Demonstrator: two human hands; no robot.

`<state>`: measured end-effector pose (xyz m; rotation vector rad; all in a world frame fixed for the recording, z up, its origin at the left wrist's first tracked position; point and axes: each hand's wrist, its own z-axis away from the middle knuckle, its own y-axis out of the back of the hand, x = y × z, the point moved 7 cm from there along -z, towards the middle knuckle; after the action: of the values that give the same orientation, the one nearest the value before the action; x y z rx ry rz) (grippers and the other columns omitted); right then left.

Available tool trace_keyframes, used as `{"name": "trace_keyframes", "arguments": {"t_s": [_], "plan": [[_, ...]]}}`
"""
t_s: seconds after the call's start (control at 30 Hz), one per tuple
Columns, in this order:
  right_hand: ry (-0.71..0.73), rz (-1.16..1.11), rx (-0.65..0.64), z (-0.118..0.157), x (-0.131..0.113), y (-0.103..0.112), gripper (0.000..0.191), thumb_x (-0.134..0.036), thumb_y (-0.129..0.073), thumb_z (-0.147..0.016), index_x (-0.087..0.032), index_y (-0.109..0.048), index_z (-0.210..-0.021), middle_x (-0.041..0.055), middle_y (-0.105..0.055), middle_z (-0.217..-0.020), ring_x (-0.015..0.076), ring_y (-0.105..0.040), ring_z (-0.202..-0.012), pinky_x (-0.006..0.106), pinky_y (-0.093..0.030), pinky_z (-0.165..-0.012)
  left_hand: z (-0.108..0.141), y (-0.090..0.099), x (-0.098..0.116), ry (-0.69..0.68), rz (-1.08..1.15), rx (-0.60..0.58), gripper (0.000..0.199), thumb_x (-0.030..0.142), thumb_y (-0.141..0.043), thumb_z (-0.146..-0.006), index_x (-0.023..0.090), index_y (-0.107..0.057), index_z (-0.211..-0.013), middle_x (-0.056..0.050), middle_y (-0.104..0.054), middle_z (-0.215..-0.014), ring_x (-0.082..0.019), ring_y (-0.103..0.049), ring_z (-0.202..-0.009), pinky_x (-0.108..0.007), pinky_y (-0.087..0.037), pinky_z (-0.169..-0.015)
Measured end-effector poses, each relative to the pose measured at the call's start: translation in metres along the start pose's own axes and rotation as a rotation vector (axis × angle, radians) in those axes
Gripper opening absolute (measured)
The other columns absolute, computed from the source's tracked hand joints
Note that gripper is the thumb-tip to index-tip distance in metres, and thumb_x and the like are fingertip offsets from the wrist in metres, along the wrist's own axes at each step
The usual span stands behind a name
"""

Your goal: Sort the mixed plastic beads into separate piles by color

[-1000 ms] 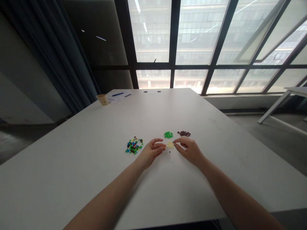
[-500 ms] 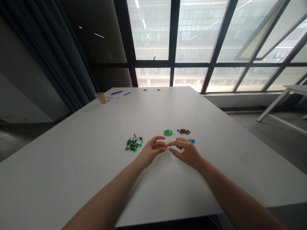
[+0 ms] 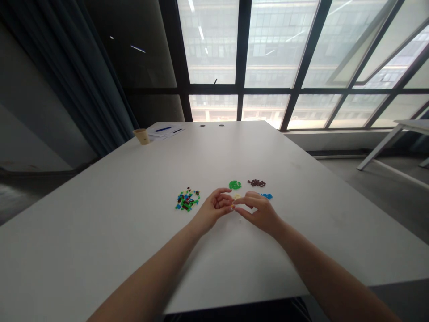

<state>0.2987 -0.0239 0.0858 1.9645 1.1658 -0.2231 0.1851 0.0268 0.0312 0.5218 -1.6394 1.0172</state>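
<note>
My left hand (image 3: 216, 206) is closed in a pinch, with a tiny orange or yellow bit at its fingertips, too small to name. Its fingertips meet those of my right hand (image 3: 258, 209), whose thumb and index finger close on the same spot. Left of the hands lies a mixed pile of small coloured pieces (image 3: 187, 200). Beyond them are a green pile (image 3: 235, 184) and a dark brown pile (image 3: 257, 183). A pale yellow pile (image 3: 237, 197) shows between the hands, and blue pieces (image 3: 267, 196) are partly hidden behind my right hand.
The white table (image 3: 134, 205) stretches toward the windows. At its far left stand a beige cup (image 3: 141, 136) and papers (image 3: 161, 131) with a blue pen (image 3: 163, 129). Two dark discs sit near the far edge. A tiny pale speck (image 3: 240, 221) lies below the hands.
The thumb of my right hand has moved left and up toward its index fingertip, closing the gap at my left fingertips. The piles look the same.
</note>
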Motion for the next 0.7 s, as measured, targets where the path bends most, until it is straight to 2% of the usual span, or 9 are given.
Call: {"name": "trace_keyframes", "arguments": {"t_s": [0.17,0.57,0.7], "plan": [[-0.005,-0.002,-0.040,0.000,-0.001,-0.002,0.014,-0.025,-0.057,-0.077,-0.021,-0.065,-0.089,-0.0005,-0.050,-0.063,0.0113,-0.047,-0.062,0.023,-0.039,-0.058,0.000,0.000,0.001,-0.005,-0.008,-0.009,0.046,0.010,-0.071,-0.060,0.020,-0.053,-0.101,0.001,-0.058,-0.084,-0.006,-0.057,-0.069,-0.021,-0.047,-0.070],[-0.021,0.044,-0.170,0.003,0.005,-0.014,0.014,-0.025,-0.052,-0.081,-0.021,-0.065,-0.085,0.0014,-0.054,-0.067,0.0119,-0.049,-0.065,0.024,-0.038,-0.061,-0.001,-0.001,-0.002,0.019,-0.062,-0.042,0.048,0.011,-0.071,-0.058,0.020,-0.054,-0.102,0.000,-0.058,-0.083,-0.007,-0.057,-0.068,-0.024,-0.047,-0.070],[-0.075,0.074,-0.197,-0.003,0.009,0.000,0.015,-0.024,-0.050,-0.081,-0.019,-0.064,-0.081,0.0014,-0.056,-0.067,0.0114,-0.048,-0.064,0.024,-0.038,-0.061,-0.001,0.000,-0.001,0.021,-0.147,-0.015,0.049,0.013,-0.071,-0.057,0.020,-0.053,-0.102,-0.001,-0.058,-0.086,-0.010,-0.058,-0.073,-0.025,-0.047,-0.071]]}}
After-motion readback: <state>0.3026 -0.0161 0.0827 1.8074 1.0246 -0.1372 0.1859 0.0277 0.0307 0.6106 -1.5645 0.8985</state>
